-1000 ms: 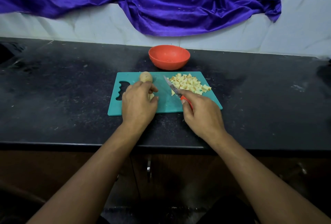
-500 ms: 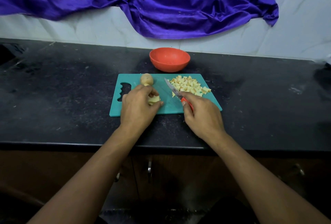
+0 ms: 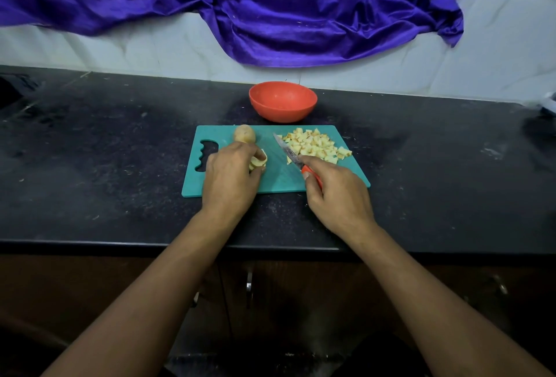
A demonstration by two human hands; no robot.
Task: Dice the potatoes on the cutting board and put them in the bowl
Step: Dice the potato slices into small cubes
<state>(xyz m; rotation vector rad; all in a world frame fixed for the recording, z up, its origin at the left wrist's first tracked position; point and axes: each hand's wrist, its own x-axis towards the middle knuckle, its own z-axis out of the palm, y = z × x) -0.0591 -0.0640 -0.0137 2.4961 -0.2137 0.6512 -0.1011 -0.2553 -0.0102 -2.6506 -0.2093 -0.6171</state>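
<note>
Logged a black speckled stone countertop spanning the full width, backed by a white tiled wall half covered with a draped shiny purple cloth. Below the counter edge, made out dark brown cabinet fronts with a small metal handle. Going left to right: found a teal rectangular plastic cutting board lying flat on the countertop, with a wavy grip cutout at its left end. Spotted a small whole tan unpeeled potato at the board's far edge, just right of the cutout and just beyond the left hand; could not tell whether touching the fingers. Saw that hand palm down over the board's left-centre, fingers and thumb curled round a pale yellow sliced potato piece, cut faces fanned toward the right. Could not tell whether pressed onto the board or lifted slightly. Noted an orange-red round plastic bowl upright on the countertop, just behind the board's far edge and apart from it. Saw a small steel-bladed knife with red handle angled across the board's middle, tip pointing far-left, blade just beside the pile's near-left margin. Counted nothing, but registered a loose heap of pale diced potato cubes on the board's right half. Found the right hand wrapped firmly round the red handle, forefinger stretched toward the blade's base, heel over the board's near right edge.
</note>
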